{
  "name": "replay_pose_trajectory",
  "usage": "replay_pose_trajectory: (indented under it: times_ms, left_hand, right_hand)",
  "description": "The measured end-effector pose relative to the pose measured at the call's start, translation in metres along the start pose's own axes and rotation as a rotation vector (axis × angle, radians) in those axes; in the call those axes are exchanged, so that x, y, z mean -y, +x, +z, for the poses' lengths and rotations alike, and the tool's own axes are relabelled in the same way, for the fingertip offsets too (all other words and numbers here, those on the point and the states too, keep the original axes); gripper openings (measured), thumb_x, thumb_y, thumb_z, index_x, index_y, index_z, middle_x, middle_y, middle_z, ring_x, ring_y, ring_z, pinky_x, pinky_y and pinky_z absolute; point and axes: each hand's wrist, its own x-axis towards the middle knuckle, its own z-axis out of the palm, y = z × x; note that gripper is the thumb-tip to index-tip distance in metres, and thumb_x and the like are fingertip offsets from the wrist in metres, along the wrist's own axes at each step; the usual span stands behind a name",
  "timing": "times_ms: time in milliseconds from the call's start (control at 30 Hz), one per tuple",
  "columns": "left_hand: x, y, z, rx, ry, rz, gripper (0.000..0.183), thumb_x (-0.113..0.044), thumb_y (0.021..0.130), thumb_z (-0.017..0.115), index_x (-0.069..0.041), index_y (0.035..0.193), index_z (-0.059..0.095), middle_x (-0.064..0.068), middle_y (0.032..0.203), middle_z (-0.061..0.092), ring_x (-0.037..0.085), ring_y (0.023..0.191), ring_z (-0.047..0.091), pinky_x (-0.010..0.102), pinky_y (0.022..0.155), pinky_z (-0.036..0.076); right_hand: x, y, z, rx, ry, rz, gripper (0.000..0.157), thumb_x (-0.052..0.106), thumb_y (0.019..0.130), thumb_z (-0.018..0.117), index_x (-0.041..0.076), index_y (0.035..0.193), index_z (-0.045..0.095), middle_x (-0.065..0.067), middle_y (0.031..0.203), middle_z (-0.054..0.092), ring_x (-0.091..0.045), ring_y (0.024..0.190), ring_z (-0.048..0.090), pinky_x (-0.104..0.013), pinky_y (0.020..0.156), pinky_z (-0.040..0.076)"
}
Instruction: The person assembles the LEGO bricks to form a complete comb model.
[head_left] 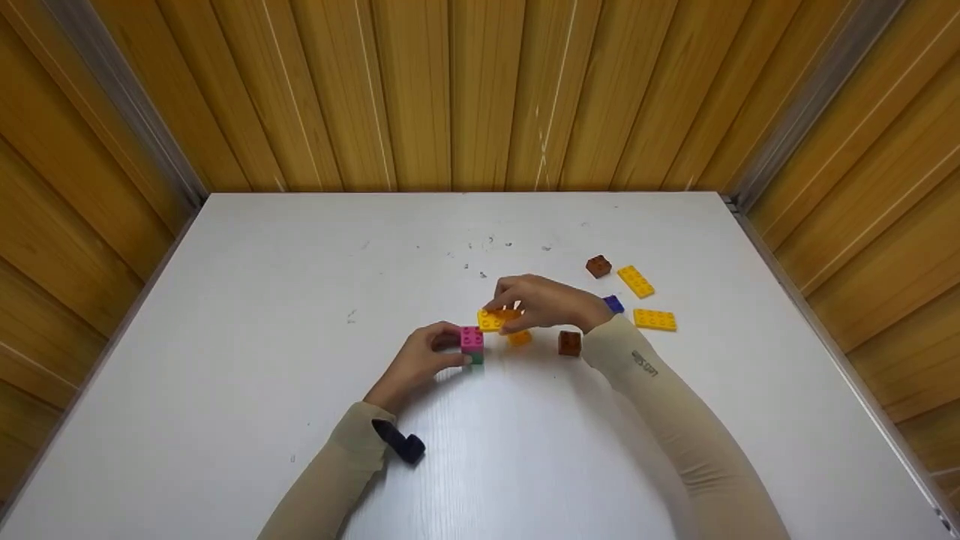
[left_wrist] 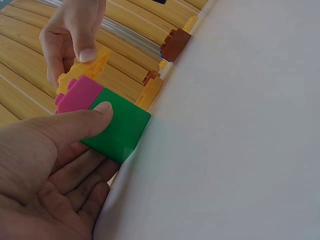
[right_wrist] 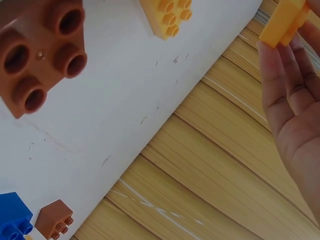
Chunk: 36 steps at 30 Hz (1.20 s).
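Observation:
Near the middle of the table, my left hand [head_left: 417,358] grips a stack of two toy building bricks. A pink brick [head_left: 472,336] sits on top of a green brick [left_wrist: 122,126], with the thumb on the green side in the left wrist view. My right hand [head_left: 551,301] pinches a flat yellow brick [head_left: 490,321] by its edges, studs up. That yellow brick is held tilted in the left wrist view, just beside and above the pink one; whether they touch I cannot tell. Under the right hand, an orange-yellow brick [head_left: 519,337] lies partly hidden.
A brown brick [head_left: 569,343] stands by the right sleeve. Farther right lie another brown brick [head_left: 598,266], a partly covered blue brick [head_left: 613,304] and two flat yellow bricks [head_left: 636,281]. Wood-patterned walls [head_left: 480,97] border the white table [head_left: 300,262] at the back and sides.

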Motion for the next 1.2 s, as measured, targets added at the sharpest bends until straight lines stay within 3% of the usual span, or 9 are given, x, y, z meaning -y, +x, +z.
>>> replay_pose_trajectory:
  times_ms: [533, 767, 900, 1200]
  left_hand:
    - [-0.002, -0.001, 0.0, -0.001, -0.006, -0.003, 0.04, -0.019, 0.08, 0.078, -0.015, 0.117, 0.062, 0.002, 0.118, 0.067, 0.021, 0.115, 0.061, 0.04, 0.108, 0.043]
    - [0.0, -0.001, 0.0, 0.006, -0.018, 0.049, 0.038, -0.017, 0.081, 0.077, -0.009, 0.116, 0.062, 0.006, 0.119, 0.067, 0.023, 0.115, 0.062, 0.041, 0.107, 0.043]
    - [0.0, -0.001, 0.001, -0.001, -0.016, 0.044, 0.038, -0.016, 0.081, 0.077, -0.009, 0.116, 0.062, 0.006, 0.119, 0.067, 0.023, 0.115, 0.061, 0.04, 0.107, 0.044]
    - [-0.002, -0.002, 0.0, 0.002, -0.021, 0.042, 0.038, -0.013, 0.081, 0.077, -0.009, 0.115, 0.062, 0.007, 0.121, 0.067, 0.024, 0.117, 0.061, 0.04, 0.105, 0.045]
  right_hand:
    - [0.016, 0.008, 0.003, 0.024, -0.021, -0.037, 0.041, 0.026, 0.086, 0.072, 0.016, 0.126, 0.065, -0.003, 0.108, 0.062, -0.016, 0.097, 0.056, -0.03, 0.092, 0.052]
    - [0.018, 0.01, 0.005, 0.02, -0.031, -0.072, 0.041, 0.025, 0.086, 0.073, 0.015, 0.125, 0.065, -0.003, 0.106, 0.061, -0.016, 0.096, 0.055, -0.031, 0.089, 0.051]
    - [0.018, 0.011, 0.007, 0.018, -0.029, -0.085, 0.041, 0.023, 0.086, 0.073, 0.014, 0.124, 0.066, -0.004, 0.105, 0.061, -0.016, 0.094, 0.055, -0.029, 0.087, 0.051]
    - [0.023, 0.012, 0.009, 0.024, -0.035, -0.061, 0.04, 0.025, 0.086, 0.073, 0.014, 0.123, 0.066, -0.003, 0.1, 0.059, -0.015, 0.09, 0.051, -0.026, 0.083, 0.048]
